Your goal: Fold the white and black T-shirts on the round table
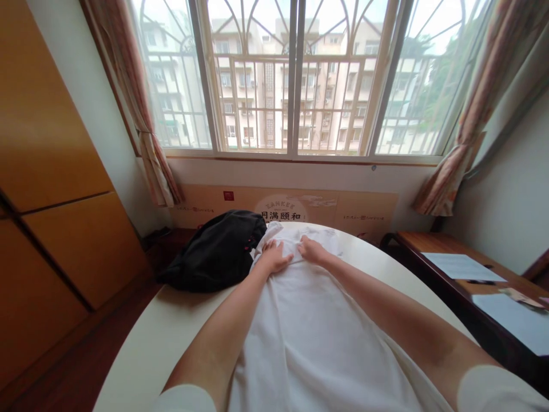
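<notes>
A white cloth garment [313,326], perhaps a shirt, is stretched lengthwise over the round white table [141,337] and runs down to the bottom edge of the view. At its far end, my left hand [275,257] lies flat on the fabric, thumb and fingers spread. Just to the right, my right hand [312,250] has its fingers curled and pinched on the cloth. The far edge of the garment is bunched and creased around both hands. Which part of the garment lies there I cannot tell.
A black bag [218,252] rests on the table left of the garment, close to my left hand. On the right, a wooden desk [412,243] holds paper sheets [461,266]. Behind the table stand a printed cardboard panel [369,209] and a barred window.
</notes>
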Tool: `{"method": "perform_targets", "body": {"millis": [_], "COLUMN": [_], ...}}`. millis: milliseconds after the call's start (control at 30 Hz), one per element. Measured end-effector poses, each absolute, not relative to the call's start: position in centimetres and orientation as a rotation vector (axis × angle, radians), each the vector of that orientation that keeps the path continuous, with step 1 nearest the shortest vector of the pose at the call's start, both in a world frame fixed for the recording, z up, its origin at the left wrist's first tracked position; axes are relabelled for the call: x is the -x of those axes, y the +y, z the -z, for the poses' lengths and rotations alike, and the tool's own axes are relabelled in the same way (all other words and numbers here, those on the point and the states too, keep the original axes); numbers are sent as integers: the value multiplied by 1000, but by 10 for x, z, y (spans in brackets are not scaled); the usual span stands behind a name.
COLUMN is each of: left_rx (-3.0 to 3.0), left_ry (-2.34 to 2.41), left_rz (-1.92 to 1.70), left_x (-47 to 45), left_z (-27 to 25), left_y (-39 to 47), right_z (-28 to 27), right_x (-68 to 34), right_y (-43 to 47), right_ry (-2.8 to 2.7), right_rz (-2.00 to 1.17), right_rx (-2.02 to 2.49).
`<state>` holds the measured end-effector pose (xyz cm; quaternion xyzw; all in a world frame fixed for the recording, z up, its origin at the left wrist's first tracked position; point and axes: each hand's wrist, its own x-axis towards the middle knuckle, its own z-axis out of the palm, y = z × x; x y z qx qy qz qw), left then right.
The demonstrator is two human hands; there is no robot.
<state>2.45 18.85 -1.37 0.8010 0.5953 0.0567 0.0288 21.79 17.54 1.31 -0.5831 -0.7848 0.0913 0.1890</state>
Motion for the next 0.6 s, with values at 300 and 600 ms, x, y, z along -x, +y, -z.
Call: {"method": "perform_targets", "body": {"millis": [300, 600], "left_rx": [-2449, -2179], "left_ry": [1830, 1934], "left_rz": [-284, -545], "left_x": [-26, -89], "left_z": [9, -10], "left_y": [184, 204], "right_z": [-5, -19], "right_x": [-236, -293], "right_y": [126, 18], "right_ry": [-2254, -2348], "right_rz": [-369, -29], "right_rx": [1531, 2031]}}
